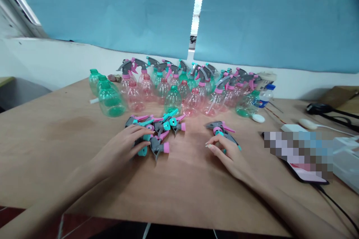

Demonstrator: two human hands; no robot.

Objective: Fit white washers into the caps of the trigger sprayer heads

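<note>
My left hand (127,145) lies on a pile of grey spray-trigger heads (158,129) with pink and teal parts; its fingers curl over one teal-collared head, but I cannot tell if they grip it. My right hand (226,153) rests with bent fingers on a smaller pair of trigger heads (221,127) to the right. Behind the piles stand several pink and green clear plastic bottles (174,93), many with trigger heads fitted. A few green bottles without heads (109,97) stand at the left.
The wooden table (56,138) runs to a white wall and blue blinds. At the right lie a phone with a blurred screen (297,155), white cables, a white box and a computer mouse (258,118). A capped water bottle (265,95) stands beside the spray bottles.
</note>
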